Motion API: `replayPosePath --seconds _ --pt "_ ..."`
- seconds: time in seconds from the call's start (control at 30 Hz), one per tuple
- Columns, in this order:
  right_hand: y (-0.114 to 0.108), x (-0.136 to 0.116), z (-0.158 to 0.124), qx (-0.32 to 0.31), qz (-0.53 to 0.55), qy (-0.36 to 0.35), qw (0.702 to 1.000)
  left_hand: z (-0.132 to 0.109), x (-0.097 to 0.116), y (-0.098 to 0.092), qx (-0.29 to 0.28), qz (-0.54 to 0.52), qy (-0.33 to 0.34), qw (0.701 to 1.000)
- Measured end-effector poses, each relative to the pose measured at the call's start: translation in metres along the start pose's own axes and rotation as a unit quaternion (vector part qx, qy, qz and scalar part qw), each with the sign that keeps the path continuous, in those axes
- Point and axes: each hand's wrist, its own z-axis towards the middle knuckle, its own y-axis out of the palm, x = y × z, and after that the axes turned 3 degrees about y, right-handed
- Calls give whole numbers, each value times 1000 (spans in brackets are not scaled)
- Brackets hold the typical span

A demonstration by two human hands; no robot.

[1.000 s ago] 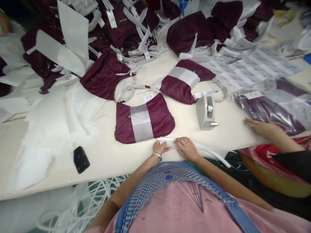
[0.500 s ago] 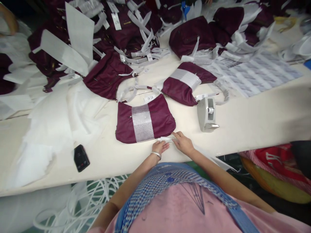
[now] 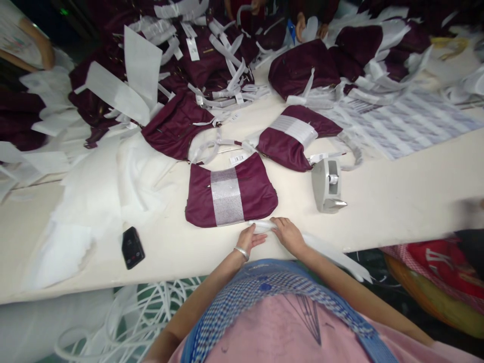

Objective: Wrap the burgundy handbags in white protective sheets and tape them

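My left hand (image 3: 249, 237) and my right hand (image 3: 289, 234) meet at the near edge of the table, both closed on a long white foam strip (image 3: 264, 225) that trails off to the right past the table edge. Just beyond the hands lies a flat maroon bag (image 3: 230, 194) with a white band wrapped round its middle. A silver bracelet sits on my left wrist.
A grey tape dispenser (image 3: 327, 184) stands right of the bag. A black phone (image 3: 132, 247) lies at the near left. More maroon bags (image 3: 298, 136), white strips and sheets (image 3: 124, 91) crowd the far table. Other people's hands (image 3: 300, 25) work at the far side.
A neighbour's arm and the plastic-wrapped bags at the right have gone from the table. My hands stay together on the strip at the bag's near edge; the view shifted slightly.
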Motion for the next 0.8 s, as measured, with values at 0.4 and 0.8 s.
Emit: replayPosePath --seconds 0.4,0.8 --pt "-36 30 -6 37 31 11 999 5 56 -11 37 686 434 583" --pt "-5 5 44 66 22 -20 997 8 65 -15 58 684 506 522"
